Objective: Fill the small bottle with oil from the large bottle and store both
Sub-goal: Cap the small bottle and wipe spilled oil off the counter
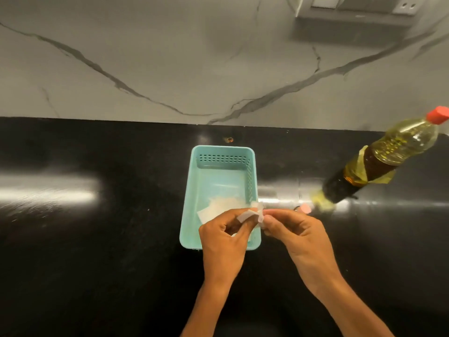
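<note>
The large bottle [379, 161] of yellow oil, with a red cap and a dark label, stands on the black counter at the right, apart from both hands. My left hand [223, 242] and my right hand [296, 237] meet over the front right corner of the teal basket [194, 190]. Between their fingertips is the small translucent bottle [258, 211], lying sideways and mostly hidden. My left hand pinches its pale end piece [244, 216]. A pink end [305, 208] shows beyond my right fingers.
A white sheet of paper [218, 207] lies in the basket. The black counter [97, 263] runs left and right, with a grey marble wall [170, 69] behind it. A socket box [352, 13] is mounted at the upper right.
</note>
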A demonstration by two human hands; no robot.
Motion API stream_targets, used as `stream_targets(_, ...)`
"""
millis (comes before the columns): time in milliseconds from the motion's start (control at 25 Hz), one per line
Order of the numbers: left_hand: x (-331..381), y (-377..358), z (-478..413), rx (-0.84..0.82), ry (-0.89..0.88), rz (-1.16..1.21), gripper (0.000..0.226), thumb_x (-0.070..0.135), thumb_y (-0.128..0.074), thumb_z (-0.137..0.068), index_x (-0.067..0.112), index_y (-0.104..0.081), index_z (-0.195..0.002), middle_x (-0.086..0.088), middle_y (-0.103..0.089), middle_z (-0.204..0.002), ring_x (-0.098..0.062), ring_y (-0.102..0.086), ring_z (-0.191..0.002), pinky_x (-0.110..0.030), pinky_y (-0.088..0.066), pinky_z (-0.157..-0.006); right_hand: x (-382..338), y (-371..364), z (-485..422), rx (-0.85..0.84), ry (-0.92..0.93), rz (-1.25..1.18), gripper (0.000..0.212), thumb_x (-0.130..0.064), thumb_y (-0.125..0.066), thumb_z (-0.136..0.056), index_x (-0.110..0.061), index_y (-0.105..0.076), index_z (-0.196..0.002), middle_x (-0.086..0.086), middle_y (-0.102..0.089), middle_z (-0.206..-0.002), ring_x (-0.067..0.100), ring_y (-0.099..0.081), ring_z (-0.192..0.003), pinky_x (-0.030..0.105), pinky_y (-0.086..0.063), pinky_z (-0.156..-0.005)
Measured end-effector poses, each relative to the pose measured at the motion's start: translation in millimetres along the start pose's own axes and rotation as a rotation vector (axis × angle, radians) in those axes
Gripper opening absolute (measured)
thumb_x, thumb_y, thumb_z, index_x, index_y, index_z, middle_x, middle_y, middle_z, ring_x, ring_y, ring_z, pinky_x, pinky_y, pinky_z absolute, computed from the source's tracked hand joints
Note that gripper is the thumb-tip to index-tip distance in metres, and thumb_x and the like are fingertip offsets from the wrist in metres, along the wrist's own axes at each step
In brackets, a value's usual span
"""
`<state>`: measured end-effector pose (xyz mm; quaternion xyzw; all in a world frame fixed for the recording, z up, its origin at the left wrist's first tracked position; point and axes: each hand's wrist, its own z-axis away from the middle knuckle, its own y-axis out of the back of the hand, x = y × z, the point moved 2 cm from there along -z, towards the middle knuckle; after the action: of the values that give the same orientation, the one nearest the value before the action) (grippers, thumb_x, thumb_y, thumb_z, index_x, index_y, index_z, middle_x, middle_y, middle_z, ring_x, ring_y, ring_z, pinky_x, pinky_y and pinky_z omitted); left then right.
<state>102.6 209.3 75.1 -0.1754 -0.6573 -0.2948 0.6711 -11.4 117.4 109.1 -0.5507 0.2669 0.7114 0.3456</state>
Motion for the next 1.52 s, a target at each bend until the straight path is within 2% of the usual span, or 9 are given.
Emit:
stream_targets(160,4.3,-26.8,9.9,-0.152,0.064,0.1,0.015,0.019,-0.075,-0.086,0.033,-0.074,-0.092,0.017,-0.077,-0.093,-0.003,-0.074,-0.092,-0.022,-0.06,-0.081,19.0,28.5,6.7,0.094,0.008,-0.065,0.031,-0.011,-0.073,-0.08,-0.014,-0.069,-0.11,0.005,-0.075,-0.099,0.017,-0.072,-0.093,0.028,-0.058,-0.08)
stream_targets(360,-5.7,-72.1,36.5,0.008,0.244,0.201,0.011,0.022,-0.08,-0.08,0.019,-0.079,-0.09,0.002,-0.078,-0.088,-0.015,-0.075,-0.092,-0.034,-0.061,-0.085,44.4,67.1,14.6,0.019,0.11,0.002,0.027,-0.015,-0.075,-0.079,-0.016,-0.076,-0.106,-0.003,-0.073,-0.108,0.011,-0.069,-0.102,0.022,-0.056,-0.083)
stream_targets(520,0.4,-107.9,62.7,-0.114,0.266,0.064,0.01,0.022,-0.073,-0.088,0.028,-0.079,-0.093,0.008,-0.079,-0.088,-0.009,-0.074,-0.09,-0.028,-0.061,-0.079,61.8,112.9,24.2,0.122,0.312,0.258,0.021,-0.012,-0.076,-0.079,-0.018,-0.078,-0.1,-0.012,-0.075,-0.094,0.006,-0.07,-0.091,0.02,-0.056,-0.077)
stream_targets(600,3.2,-119.3,65.1,-0.219,0.173,-0.115,0.015,0.022,-0.07,-0.092,0.032,-0.078,-0.099,0.015,-0.078,-0.09,-0.004,-0.073,-0.09,-0.024,-0.059,-0.079,74.2,135.3,18.6,0.205,0.235,0.306,0.022,-0.014,-0.077,-0.08,-0.025,-0.077,-0.1,-0.016,-0.074,-0.091,0.001,-0.069,-0.088,0.018,-0.056,-0.076)
stream_targets(760,11.7,-140.0,39.9,0.095,-0.12,-0.491,0.012,0.027,-0.071,-0.092,0.026,-0.077,-0.103,0.017,-0.073,-0.091,0.0,-0.068,-0.081,-0.019,-0.056,-0.075,92.4,148.7,-15.8,0.292,0.113,0.26,0.017,-0.022,-0.071,-0.088,-0.029,-0.074,-0.103,-0.017,-0.073,-0.087,-0.005,-0.067,-0.084,0.011,-0.052,-0.074)
stream_targets(880,9.5,-160.0,17.5,0.127,-0.2,-0.594,0.018,0.029,-0.07,-0.094,0.017,-0.079,-0.104,0.002,-0.078,-0.089,-0.007,-0.067,-0.075,-0.024,-0.056,-0.07,97.6,140.7,-39.7,0.323,0.159,0.281,0.014,-0.024,-0.071,-0.088,-0.023,-0.076,-0.1,-0.011,-0.072,-0.094,0.0,-0.068,-0.083,0.017,-0.056,-0.074)
stream_targets(1080,-6.3,-170.3,2.9,0.093,-0.256,-0.626,0.02,0.017,-0.072,-0.092,0.01,-0.077,-0.111,-0.005,-0.08,-0.092,0.001,-0.063,-0.075,0.004,-0.041,-0.064,97.9,125.4,-46.3,0.305,0.254,0.266,0.012,-0.029,-0.067,-0.091,-0.022,-0.075,-0.096,-0.009,-0.072,-0.086,-0.001,-0.067,-0.078,0.016,-0.056,-0.069)
stream_targets(1240,-10.2,-165.6,-3.1,-0.014,-0.295,-0.594,0.011,0.019,-0.068,-0.096,0.02,-0.078,-0.093,0.003,-0.074,-0.07,-0.005,-0.066,-0.061,-0.013,-0.05,-0.058,95.8,126.0,-52.7,0.327,0.31,0.353,0.012,-0.022,-0.069,-0.088,-0.021,-0.078,-0.098,-0.002,-0.071,-0.089,0.006,-0.066,-0.08,0.023,-0.058,-0.068)
stream_targets(1520,-16.4,-165.5,0.3,-0.019,-0.267,-0.49,0.02,0.017,-0.068,-0.095,0.022,-0.075,-0.114,0.005,-0.077,-0.082,0.008,-0.064,-0.064,-0.001,-0.046,-0.064,76.4,133.5,-80.9,0.122,0.251,0.433,0.017,-0.02,-0.07,-0.088,-0.016,-0.076,-0.103,-0.003,-0.071,-0.091,0.002,-0.063,-0.08,0.013,-0.052,-0.07)
